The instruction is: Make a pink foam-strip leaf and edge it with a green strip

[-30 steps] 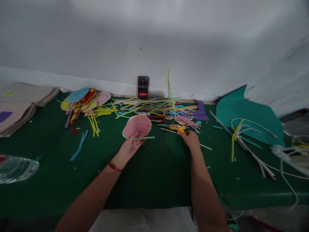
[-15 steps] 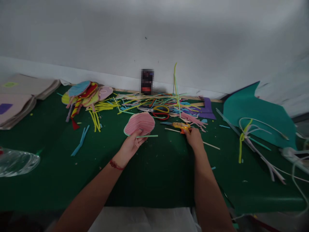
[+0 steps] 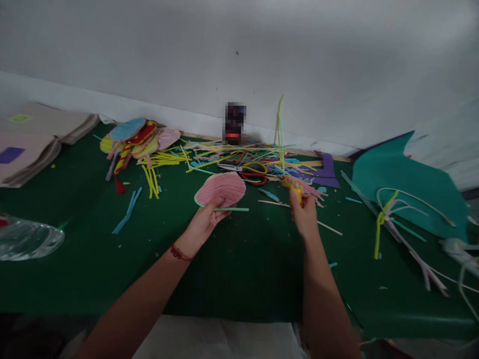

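Observation:
My left hand (image 3: 207, 218) is closed on a pink ridged oval fan piece (image 3: 221, 188) with a pale green edge. A light green strip (image 3: 237, 209) sticks out to the right from the same fingers. My right hand (image 3: 305, 212) grips a yellow-orange hot glue gun (image 3: 292, 187) with a small lit lamp. Its nozzle points up and to the left, away from the pink piece. Close to the gun lie a short blue strip (image 3: 268, 195) and a pale thin stick (image 3: 329, 228), partly hidden behind my right hand.
Behind my hands, a heap of coloured strips (image 3: 209, 149) holds red-handled scissors (image 3: 254, 180). Several finished fans (image 3: 129, 129) are piled at back left, near stacked paper (image 3: 30, 154). A plastic bottle (image 3: 30, 239) lies left; a teal sheet (image 3: 407, 184) and cords are on the right.
My right hand has raised the glue gun and turned its nozzle from pointing left to up-left. The left hand holds the pink piece nearly as before. The view has shifted slightly.

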Tool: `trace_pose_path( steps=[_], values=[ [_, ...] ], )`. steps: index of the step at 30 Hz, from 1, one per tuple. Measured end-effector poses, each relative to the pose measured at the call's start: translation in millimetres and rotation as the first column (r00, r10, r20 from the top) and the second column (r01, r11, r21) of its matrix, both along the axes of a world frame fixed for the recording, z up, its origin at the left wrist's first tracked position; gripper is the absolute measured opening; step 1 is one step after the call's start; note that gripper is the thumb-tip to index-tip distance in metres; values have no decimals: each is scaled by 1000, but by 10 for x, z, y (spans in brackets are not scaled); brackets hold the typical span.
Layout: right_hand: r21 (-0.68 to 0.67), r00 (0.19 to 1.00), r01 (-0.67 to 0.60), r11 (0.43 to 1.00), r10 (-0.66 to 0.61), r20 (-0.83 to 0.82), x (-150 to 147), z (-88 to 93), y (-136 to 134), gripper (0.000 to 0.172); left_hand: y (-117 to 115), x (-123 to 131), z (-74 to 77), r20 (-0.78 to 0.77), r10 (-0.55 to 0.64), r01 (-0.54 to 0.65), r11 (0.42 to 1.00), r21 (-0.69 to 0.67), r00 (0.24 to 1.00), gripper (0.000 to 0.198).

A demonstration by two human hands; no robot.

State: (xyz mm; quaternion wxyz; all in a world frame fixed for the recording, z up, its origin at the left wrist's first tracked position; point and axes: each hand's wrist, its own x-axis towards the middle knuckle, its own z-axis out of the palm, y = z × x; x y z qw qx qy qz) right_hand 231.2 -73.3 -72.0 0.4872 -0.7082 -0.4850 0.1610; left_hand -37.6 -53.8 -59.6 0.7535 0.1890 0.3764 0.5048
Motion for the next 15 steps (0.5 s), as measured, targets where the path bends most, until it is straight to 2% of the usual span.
trace_pose_path(
  steps=[3, 7, 15],
  values=[
    [-23, 1000, -4, 1000, 4, -7, -257, 106, -58, 62, -12, -4, 14, 4, 29, -29, 999, -23, 1000, 3],
    [20, 996, -74, 997, 73, 47, -535, 151, -138, 61, -24, -7, 41, 11, 45, -44, 999, -20, 999, 5],
    [23, 977, -51, 998, 45, 209, -682, 72, -205, 59, -34, -3, 98, 88, 74, -67, 995, -75, 993, 8]
  ],
)
